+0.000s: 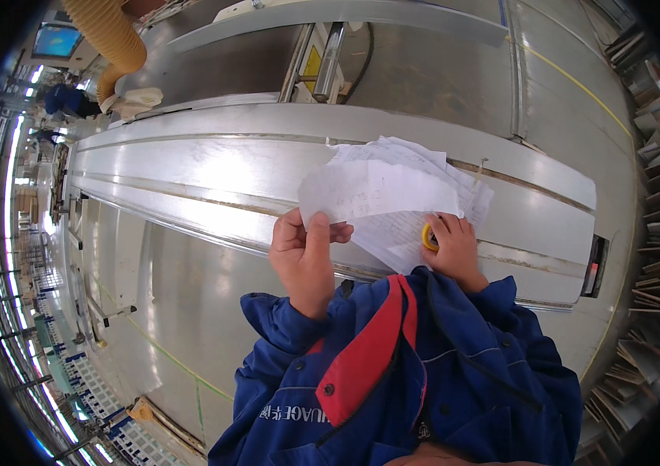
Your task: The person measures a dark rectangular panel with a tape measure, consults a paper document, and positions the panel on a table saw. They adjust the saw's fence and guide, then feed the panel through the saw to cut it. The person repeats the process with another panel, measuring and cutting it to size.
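The left hand [307, 252] pinched a handwritten slip [396, 190] — apparently being read, next needing a steady hold — while the right hand [456, 247] curled round a yellow tape measure [428, 238].

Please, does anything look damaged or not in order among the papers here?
Yes, a little. The sheet in the left hand has an uneven, seemingly torn upper edge rather than a straight one. Beneath it, the papers lie askew on the metal table, fanned at differing angles instead of squarely stacked.
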Motion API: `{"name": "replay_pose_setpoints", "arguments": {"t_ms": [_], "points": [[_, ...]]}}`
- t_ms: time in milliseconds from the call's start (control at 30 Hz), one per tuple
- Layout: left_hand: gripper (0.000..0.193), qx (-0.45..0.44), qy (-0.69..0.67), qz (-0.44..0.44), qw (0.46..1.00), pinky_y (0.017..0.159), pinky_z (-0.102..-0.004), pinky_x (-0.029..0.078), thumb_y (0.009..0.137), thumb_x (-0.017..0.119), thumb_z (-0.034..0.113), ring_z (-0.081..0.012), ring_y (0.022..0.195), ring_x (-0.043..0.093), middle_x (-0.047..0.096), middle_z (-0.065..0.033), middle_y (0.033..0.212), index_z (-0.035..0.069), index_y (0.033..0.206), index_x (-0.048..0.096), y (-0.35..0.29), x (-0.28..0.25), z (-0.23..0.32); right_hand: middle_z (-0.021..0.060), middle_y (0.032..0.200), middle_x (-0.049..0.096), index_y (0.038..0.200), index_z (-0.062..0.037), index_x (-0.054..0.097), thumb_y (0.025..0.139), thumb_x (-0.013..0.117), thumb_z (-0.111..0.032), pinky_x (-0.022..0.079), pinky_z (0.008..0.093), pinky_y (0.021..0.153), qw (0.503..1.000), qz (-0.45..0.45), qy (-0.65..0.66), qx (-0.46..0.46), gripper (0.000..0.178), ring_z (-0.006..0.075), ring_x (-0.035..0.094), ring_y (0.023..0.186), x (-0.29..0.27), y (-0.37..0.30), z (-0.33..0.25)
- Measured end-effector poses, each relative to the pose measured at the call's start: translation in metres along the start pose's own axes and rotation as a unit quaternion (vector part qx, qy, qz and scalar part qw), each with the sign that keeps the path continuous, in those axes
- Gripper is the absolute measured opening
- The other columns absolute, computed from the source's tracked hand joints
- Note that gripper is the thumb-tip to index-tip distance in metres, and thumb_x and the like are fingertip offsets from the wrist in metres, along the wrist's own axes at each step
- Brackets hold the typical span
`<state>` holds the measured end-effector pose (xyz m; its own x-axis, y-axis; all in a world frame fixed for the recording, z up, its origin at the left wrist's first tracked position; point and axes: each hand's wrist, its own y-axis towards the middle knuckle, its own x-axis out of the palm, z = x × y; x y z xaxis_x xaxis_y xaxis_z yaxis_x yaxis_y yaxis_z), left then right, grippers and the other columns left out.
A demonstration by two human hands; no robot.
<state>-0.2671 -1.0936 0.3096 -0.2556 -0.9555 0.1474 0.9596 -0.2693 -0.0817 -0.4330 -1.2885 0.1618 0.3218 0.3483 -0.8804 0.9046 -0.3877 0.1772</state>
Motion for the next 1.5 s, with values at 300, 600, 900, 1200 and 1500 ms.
{"name": "replay_pose_setpoints", "arguments": {"t_ms": [300, 600, 900, 1200, 1500], "points": [[0.017, 0.005, -0.005, -0.011, 1.000, 0.073, -0.0336, 0.062, 0.105, 0.061, 0.006, -0.0213, 0.077, 0.075, 0.074, -0.0162, 0.093, -0.007, 0.116, 0.058, 0.002, 0.004, -0.004, 0.0091, 0.128, 0.062, 0.130, -0.0120, 0.066, 0.071, 0.082, -0.031, 0.046, 0.0475, 0.098, 0.999, -0.035, -0.019, 0.029, 0.064, 0.0336, 0.058, 0.113, 0.004, -0.014, 0.006], [0.017, 0.005, -0.004, -0.011, 1.000, 0.073, -0.0333, 0.062, 0.105, 0.061, 0.006, -0.0212, 0.077, 0.075, 0.074, -0.0166, 0.093, -0.007, 0.115, 0.058, 0.002, 0.003, -0.005, 0.0114, 0.128, 0.061, 0.127, -0.0092, 0.066, 0.070, 0.083, -0.033, 0.046, 0.0472, 0.098, 0.997, -0.065, -0.024, 0.043, 0.064, 0.0332, 0.057, 0.118, 0.002, -0.013, 0.005], [0.015, 0.011, -0.003, -0.017, 1.000, 0.073, -0.0335, 0.063, 0.105, 0.061, 0.005, -0.0209, 0.076, 0.075, 0.074, -0.0151, 0.092, -0.006, 0.115, 0.059, -0.001, 0.004, -0.005, 0.0199, 0.132, 0.063, 0.123, -0.0019, 0.067, 0.077, 0.083, -0.039, 0.044, 0.0495, 0.105, 0.995, 0.028, 0.088, 0.032, 0.061, 0.0413, 0.056, 0.121, -0.051, 0.016, -0.020], [0.014, 0.002, -0.003, -0.022, 1.000, 0.073, -0.0330, 0.062, 0.105, 0.061, 0.006, -0.0207, 0.076, 0.075, 0.074, -0.0150, 0.091, -0.005, 0.114, 0.060, -0.007, 0.006, -0.004, 0.0192, 0.127, 0.067, 0.098, 0.0028, 0.062, 0.087, 0.080, -0.026, 0.047, 0.0393, 0.100, 0.931, 0.153, 0.330, -0.036, 0.035, 0.0322, 0.060, 0.114, -0.114, 0.048, -0.059], [0.016, 0.001, -0.006, -0.028, 1.000, 0.074, -0.0327, 0.062, 0.105, 0.061, 0.006, -0.0207, 0.077, 0.075, 0.074, -0.0153, 0.092, -0.006, 0.116, 0.060, -0.011, 0.004, -0.005, 0.0182, 0.119, 0.070, 0.097, 0.0064, 0.066, 0.101, 0.068, -0.016, 0.048, 0.0328, 0.094, 0.875, 0.197, 0.436, 0.078, 0.023, 0.0245, 0.063, 0.106, -0.098, 0.047, -0.069]]}}
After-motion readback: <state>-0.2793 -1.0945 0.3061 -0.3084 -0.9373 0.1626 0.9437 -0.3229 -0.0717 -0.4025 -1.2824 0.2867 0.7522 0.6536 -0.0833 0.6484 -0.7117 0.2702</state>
